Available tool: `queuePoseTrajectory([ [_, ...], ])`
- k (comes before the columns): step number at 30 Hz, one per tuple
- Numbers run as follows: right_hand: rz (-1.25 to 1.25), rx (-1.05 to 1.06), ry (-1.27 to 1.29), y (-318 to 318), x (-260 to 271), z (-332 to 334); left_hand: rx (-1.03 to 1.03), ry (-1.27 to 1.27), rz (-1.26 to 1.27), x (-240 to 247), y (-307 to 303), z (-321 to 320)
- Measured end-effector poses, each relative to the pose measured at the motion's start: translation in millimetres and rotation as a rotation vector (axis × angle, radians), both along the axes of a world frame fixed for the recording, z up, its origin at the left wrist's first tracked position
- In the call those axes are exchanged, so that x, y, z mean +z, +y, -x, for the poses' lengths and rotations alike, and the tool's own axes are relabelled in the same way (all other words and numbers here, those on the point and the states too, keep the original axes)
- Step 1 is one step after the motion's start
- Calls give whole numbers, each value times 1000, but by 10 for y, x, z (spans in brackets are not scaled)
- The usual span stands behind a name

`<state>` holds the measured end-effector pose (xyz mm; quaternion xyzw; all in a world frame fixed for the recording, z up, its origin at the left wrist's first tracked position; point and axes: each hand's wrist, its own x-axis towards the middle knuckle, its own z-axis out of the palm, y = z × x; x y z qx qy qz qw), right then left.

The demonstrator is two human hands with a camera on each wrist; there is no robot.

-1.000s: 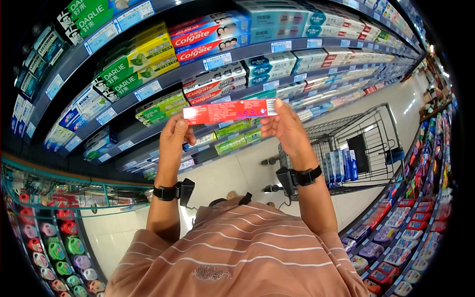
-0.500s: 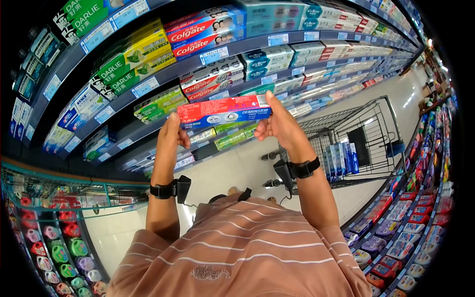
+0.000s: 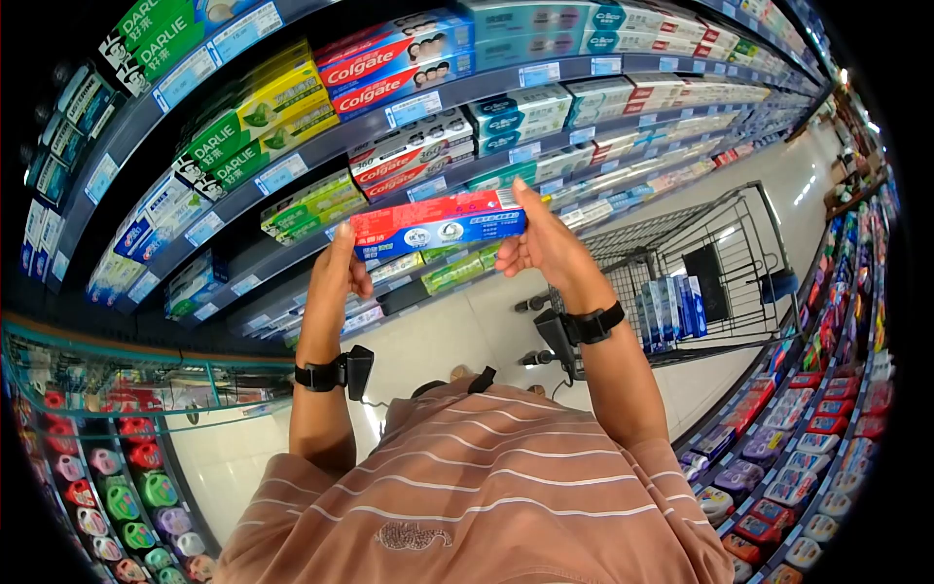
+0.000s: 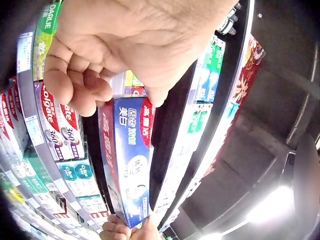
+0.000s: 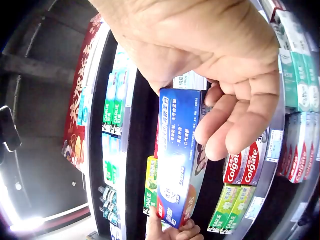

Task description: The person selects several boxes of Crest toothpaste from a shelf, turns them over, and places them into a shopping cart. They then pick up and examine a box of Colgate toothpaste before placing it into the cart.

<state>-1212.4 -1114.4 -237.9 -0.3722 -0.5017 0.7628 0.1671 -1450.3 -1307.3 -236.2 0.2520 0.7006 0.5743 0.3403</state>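
A red and blue toothpaste box [image 3: 443, 230] is held level in front of the chest, one hand at each end. My left hand [image 3: 336, 273] pinches its left end, the thumb along the near edge and the fingers curled beneath. At the opposite end my right hand [image 3: 553, 243] grips the box, thumb up by the barcode. The left wrist view shows the box's blue side [image 4: 134, 145] with white lettering. In the right wrist view another stretch of the blue side [image 5: 175, 135] faces the camera, and the curled fingers [image 5: 235, 120] are beside the end.
Shelves stocked with toothpaste stand ahead, including Colgate boxes [image 3: 399, 73] and green and yellow Darlie boxes [image 3: 258, 122]. A wire shopping cart [image 3: 749, 263] at the right holds several blue boxes [image 3: 671, 313]. Detergent bottles [image 3: 122, 501] line the lower left.
Both hands have tilted the toothpaste box, so its blue side shows below the red face that filled the view earlier. Hands and box have shifted slightly left.
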Motion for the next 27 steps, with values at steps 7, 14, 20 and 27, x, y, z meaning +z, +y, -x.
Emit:
queuePoseTrajectory([
  [7,38,-23,4,32,-66,-46,-23,3,33,-36,19,-33],
  [14,24,-48,38,42,20,-80,-45,-31,-51,72,58,-66],
  [20,-34,-67,172,99,131,-158,-157,-47,-173,91,62,3],
  [27,-59,-89,387,161,258,-134,-249,-122,-285,295,167,54],
])
